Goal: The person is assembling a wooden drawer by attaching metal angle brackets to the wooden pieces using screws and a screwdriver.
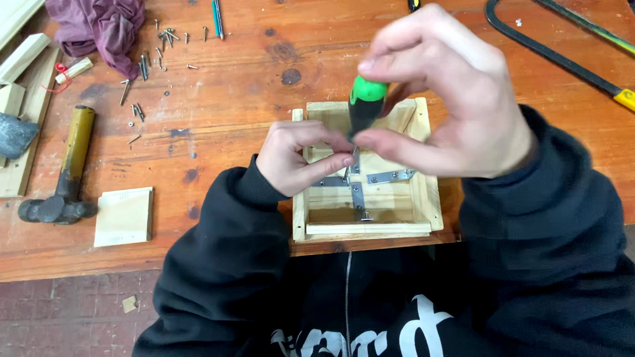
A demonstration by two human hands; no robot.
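Over wooden box, right hand, screwdriver

Shallow wooden box at near table edge; four raised walls hem in floor. Inside, metal brackets cross floor, one screw standing near front wall. Left hand fills left half of box, right hand with green-handled screwdriver blocks space above. Left of box: bare table strip, then small wood block and hammer. Scattered screws and purple cloth far left. Saw crosses far right corner; bare tabletop between it and box.
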